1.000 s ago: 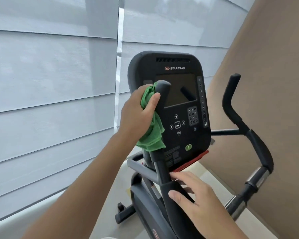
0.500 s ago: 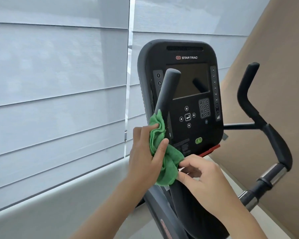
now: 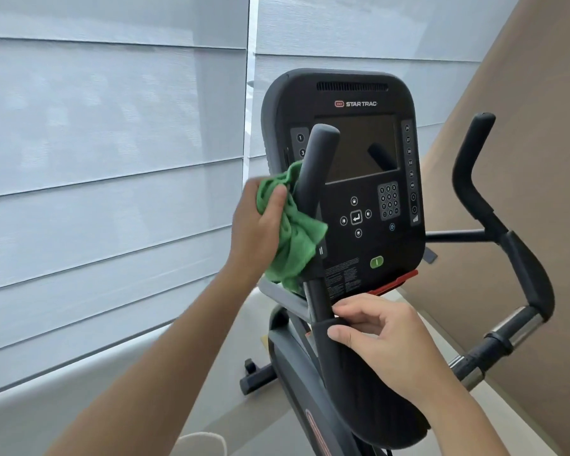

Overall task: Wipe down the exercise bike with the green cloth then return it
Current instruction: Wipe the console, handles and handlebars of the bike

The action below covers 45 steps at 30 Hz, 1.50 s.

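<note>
Nearest the camera, at about 5 o'clock in the view, the right hand (image 3: 399, 343) rests on the lower part of the exercise bike's (image 3: 313, 383) near handlebar post (image 3: 313, 205). Its fingers are loosely curled against the post and the grip looks light, apparently to steady it.

Further out, at about 9 o'clock from the post, the left hand (image 3: 260, 225) is closed on the bunched green cloth (image 3: 293, 238), thumb on top. The cloth is pressed against the post's left side, with its loose end hanging down toward the frame bracket (image 3: 282, 292).

The post's long axis runs from roughly 6 o'clock up to 12 o'clock, leaning slightly right at the top. The cloth sits around mid-length, so the wipe appears to travel along that axis. The left hand is the working one; the right is lower on the same post.

Beyond, the console (image 3: 346, 179) stands behind the post. The far handlebar (image 3: 494, 225) at 3 o'clock is untouched. Wiping seems unfinished.
</note>
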Tool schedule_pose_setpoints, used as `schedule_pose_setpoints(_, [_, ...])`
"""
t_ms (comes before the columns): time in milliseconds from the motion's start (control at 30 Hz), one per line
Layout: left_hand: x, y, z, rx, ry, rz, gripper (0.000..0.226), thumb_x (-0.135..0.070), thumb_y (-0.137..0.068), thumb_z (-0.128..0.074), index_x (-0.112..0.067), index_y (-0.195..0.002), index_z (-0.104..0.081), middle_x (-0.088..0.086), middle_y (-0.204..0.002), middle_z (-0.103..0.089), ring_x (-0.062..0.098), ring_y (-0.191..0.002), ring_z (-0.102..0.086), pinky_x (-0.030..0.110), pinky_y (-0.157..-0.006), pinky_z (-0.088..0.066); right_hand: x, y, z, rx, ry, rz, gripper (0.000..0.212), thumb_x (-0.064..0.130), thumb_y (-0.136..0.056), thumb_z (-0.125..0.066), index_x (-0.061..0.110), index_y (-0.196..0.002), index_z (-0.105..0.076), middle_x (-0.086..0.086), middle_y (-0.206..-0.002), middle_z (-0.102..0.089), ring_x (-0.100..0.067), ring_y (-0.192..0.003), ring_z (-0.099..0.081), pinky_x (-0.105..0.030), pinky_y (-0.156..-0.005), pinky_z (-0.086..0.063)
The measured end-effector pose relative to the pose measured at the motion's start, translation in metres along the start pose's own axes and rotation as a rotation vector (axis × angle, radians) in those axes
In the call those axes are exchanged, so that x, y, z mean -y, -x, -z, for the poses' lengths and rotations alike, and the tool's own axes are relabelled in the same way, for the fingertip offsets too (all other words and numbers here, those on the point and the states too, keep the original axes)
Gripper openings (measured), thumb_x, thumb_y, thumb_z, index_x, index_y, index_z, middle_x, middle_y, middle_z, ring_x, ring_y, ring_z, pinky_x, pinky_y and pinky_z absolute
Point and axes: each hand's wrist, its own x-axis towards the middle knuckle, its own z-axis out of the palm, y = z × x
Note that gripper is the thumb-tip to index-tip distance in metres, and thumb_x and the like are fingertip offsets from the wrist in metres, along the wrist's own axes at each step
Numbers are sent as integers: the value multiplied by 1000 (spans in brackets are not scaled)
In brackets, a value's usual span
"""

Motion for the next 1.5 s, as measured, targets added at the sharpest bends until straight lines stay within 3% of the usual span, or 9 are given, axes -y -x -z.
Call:
schedule_pose_setpoints(133, [-30,-42,-19,3,-57,-99,13,-36,-104,-58,-25,-109,-63,-17,-91,-66,-6,-84,-61,12,-75,-44,9,-10,8,23,72,39,26,21,-79,-92,32,-100,-81,17,-99,-78,-4,-93,-75,-25,-89,-61])
schedule_pose_setpoints(300, [-15,-29,-16,131,-103,-18,25,-47,-105,-51,-28,-97,-65,-15,-84,-65,3,-79,-60,23,-76,-44,19,-22,5,24,26,13,34,20,-78,-93,36,-105,-79,9,-91,-78,-8,-85,-76,-24,-82,-61])
schedule_pose_setpoints(467, [11,8,-10,102,-4,98,26,-46,-106,-51,-26,-111,-67,-9,-97,-72,5,-89,-67,24,-80,-51,14,-30,-12,-132,117,63,28,11,-73,-95,25,-89,-78,7,-80,-75,-9,-73,-71,-21,-70,-58])
schedule_pose_setpoints(833, [23,85,5,203,-28,281,36,-39,-108,-49,-15,-81,-53,-8,-71,-56,6,-64,-51,13,-59,-40,0,-25,-21,-178,-27,222,23,-3,-79,-87,11,-96,-83,9,-99,-77,-15,-96,-75,-27,-84,-62])
schedule_pose_setpoints(967, [15,100,19,240,-65,294,35,-38,-106,-54,-10,-85,-57,9,-77,-62,18,-67,-56,27,-59,-44,0,-25,-21,-179,-49,225,23,-1,-80,-87,16,-95,-85,13,-99,-76,-11,-95,-75,-18,-79,-59])
schedule_pose_setpoints(1067, [6,106,29,276,-151,219,32,-39,-104,-57,-13,-85,-55,11,-76,-60,29,-72,-56,37,-63,-45,2,-23,-17,-161,-12,235,26,1,-83,-86,15,-103,-84,13,-102,-75,-9,-95,-74,-17,-79,-59])
schedule_pose_setpoints(1233, [-5,106,39,291,-377,-28,20,-49,-96,-56,-31,-87,-52,-6,-68,-58,16,-65,-56,39,-61,-48,19,-11,-9,-120,-33,295,52,-13,-89,-67,22,-127,-72,11,-118,-72,-16,-115,-70,-29,-90,-61])
schedule_pose_setpoints(1333, [-16,102,35,369,-409,-160,20,-49,-94,-61,-33,-106,-59,-14,-93,-60,12,-83,-61,41,-70,-52,35,-1,-1,-100,-67,403,63,-14,-88,-63,21,-140,-61,7,-136,-63,-25,-131,-60,-33,-100,-56])
schedule_pose_setpoints(1500, [-27,96,15,596,-347,-354,59,-41,-83,-83,-21,-133,-59,-10,-129,-50,10,-115,-57,33,-92,-52,47,15,16,-180,-53,520,65,-12,-79,-53,13,-139,-60,-1,-147,-57,-32,-141,-51,-48,-110,-48])
